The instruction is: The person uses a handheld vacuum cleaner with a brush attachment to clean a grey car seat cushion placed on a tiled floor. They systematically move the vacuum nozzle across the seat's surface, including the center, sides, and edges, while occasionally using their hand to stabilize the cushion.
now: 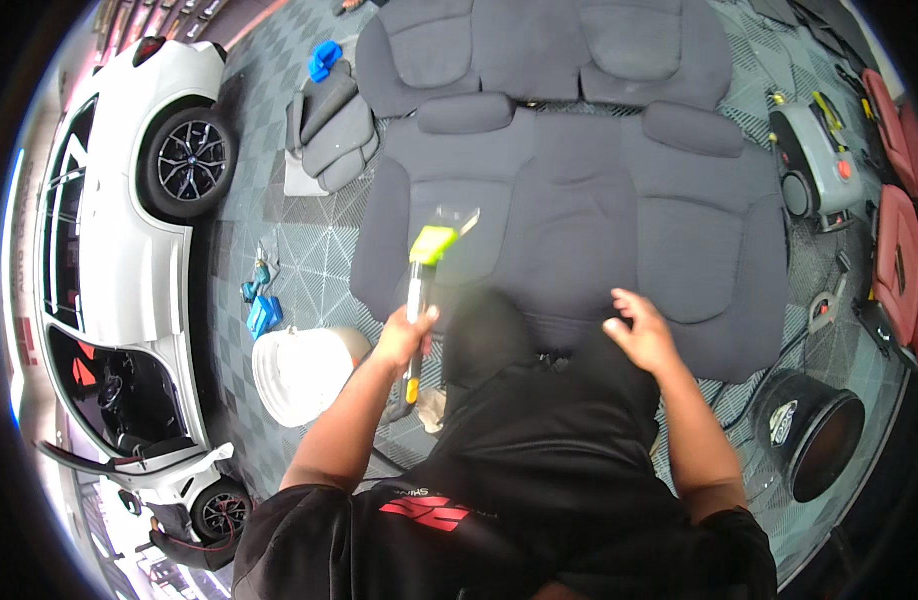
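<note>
My left hand (408, 339) is closed around the tube of an upholstery extractor nozzle (433, 244), which has a yellow-green head and a clear flared mouth. The mouth is over the left part of a dark grey fabric car seat (579, 225); whether it touches the fabric I cannot tell. My right hand (639, 330) is near the front edge of the same seat, fingers spread, holding nothing. Two headrests (466, 113) are at the seat's far side. A second grey seat section (530, 45) lies beyond it.
A white bucket (357, 346) stands at left, near blue cloths (264, 316) and a teal spray bottle (261, 274). Smaller grey seat parts (335, 131) lie farther off. At right are a black bucket (775, 420), a grey extractor machine (819, 157) and red seats (898, 262). A white car (128, 225) is far left.
</note>
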Demonstrator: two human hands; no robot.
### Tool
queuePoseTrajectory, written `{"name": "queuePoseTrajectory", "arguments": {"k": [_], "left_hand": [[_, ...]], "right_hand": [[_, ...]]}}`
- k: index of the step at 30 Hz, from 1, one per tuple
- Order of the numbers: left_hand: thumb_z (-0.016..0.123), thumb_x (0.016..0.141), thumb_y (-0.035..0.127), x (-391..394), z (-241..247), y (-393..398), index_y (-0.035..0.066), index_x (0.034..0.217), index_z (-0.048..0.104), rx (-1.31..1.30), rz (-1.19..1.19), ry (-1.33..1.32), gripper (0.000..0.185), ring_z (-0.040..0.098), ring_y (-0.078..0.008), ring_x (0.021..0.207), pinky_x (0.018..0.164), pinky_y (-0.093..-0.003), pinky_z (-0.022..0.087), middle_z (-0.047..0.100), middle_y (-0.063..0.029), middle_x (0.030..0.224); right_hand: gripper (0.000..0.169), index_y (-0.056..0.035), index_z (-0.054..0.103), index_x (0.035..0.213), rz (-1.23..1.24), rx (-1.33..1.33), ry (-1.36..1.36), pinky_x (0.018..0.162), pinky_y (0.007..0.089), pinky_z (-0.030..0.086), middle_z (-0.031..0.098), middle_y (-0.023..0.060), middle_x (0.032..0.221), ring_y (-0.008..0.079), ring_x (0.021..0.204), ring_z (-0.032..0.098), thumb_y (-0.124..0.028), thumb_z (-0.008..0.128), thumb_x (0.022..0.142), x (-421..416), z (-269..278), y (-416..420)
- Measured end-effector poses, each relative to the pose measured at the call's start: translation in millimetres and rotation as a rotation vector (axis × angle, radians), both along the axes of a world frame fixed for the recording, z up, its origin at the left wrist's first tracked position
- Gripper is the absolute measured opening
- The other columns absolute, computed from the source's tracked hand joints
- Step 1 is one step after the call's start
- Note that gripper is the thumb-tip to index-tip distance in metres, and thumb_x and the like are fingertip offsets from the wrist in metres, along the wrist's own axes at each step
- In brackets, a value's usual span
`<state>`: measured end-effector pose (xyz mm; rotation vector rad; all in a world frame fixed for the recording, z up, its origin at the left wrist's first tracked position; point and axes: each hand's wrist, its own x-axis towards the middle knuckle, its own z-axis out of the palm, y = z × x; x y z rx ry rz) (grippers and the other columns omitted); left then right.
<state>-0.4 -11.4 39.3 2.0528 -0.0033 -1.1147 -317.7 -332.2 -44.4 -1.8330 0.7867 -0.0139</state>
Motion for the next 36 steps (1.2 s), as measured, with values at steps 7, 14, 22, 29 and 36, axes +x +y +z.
{"name": "queuePoseTrajectory", "arguments": {"k": [7,14,22,29,36], "left_hand": [[0.078,0.1,0.052,-56,63,-211,0.01,0.112,0.058,-0.566,0.313,-0.055,0.047,0.06,-0.0137,0.074,0.067,-0.0318,0.055,0.06,-0.0032,0.09],[0.079,0.1,0.043,-86,129,-294,0.007,0.132,0.05,-0.929,0.47,-0.212,0.056,0.06,-0.0163,0.079,0.071,-0.0319,0.054,0.06,-0.0063,0.097],[0.087,0.086,0.039,-70,30,-271,0.027,0.159,0.048,-0.235,0.161,-1.184,0.083,0.043,-0.0376,0.143,0.12,-0.0585,0.03,0.043,-0.0177,0.151],[0.048,0.105,0.071,-2,-93,-284,0.024,0.137,0.076,-0.013,-0.77,-0.964,0.063,0.032,-0.0335,0.161,0.13,-0.0667,0.017,0.056,-0.0095,0.157],[0.044,0.108,0.064,68,-207,-263,0.016,0.106,0.085,0.015,-0.85,-0.844,0.064,0.062,-0.0285,0.131,0.125,-0.0515,0.035,0.077,-0.0081,0.116]], "right_hand": [[0.129,-0.0102,0.008,0.175,0.339,-0.045,-0.504,0.119,0.0479,0.046,0.055,0.0279,0.153,0.0403,0.14,0.059,-0.039,0.093,0.084,53,71,88],[0.074,-0.006,0.037,0.165,-0.219,0.313,-0.689,0.076,0.0341,0.06,0.07,0.0087,0.106,0.0169,0.082,0.071,-0.018,0.075,0.102,66,121,48],[0.056,-0.0183,0.052,0.143,-0.432,0.759,-0.442,0.057,0.0378,0.055,0.054,0.0006,0.073,0.0161,0.059,0.057,-0.064,0.052,0.11,31,76,-24],[0.054,-0.0217,0.054,0.141,-0.372,0.745,-0.097,0.055,0.0387,0.053,0.051,0.0001,0.068,0.0173,0.055,0.055,-0.064,0.059,0.107,13,-22,-67],[0.046,-0.0112,0.058,0.153,-0.284,0.428,0.102,0.053,0.0308,0.054,0.059,0.0022,0.076,0.0123,0.059,0.056,-0.025,0.067,0.11,89,-66,-59]]}}
